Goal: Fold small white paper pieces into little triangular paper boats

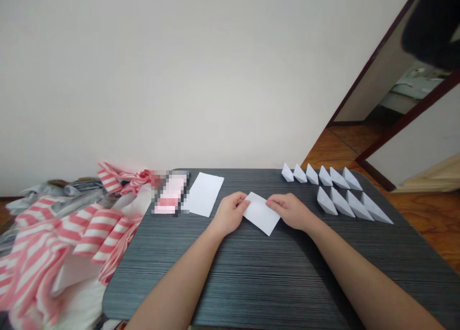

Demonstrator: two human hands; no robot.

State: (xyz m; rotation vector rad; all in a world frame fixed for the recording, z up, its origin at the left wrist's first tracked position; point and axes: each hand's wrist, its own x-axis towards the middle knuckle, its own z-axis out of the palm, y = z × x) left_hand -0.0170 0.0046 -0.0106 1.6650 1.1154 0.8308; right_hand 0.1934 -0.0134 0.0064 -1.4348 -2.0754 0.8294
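Head view: both hands' grips [230, 212] [292, 211] pinch white paper [261, 213]; folded boats [339, 177] right, blank sheets [205, 194] left.

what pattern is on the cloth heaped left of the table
Red-pink and white stripes on the cloth; head view.

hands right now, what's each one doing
Left hand: closed on the left edge of the white paper.
Right hand: closed on its right side.

Runs bare along the left forearm [174, 277] and right forearm [359, 267] to the lower edge of view. Tapers smoothly toward slimmer wrists [215, 230], then broadens into a bare left hand [230, 213] and bare right hand [290, 211]. Has rounded thumbs [243, 207], too small for finer detail.
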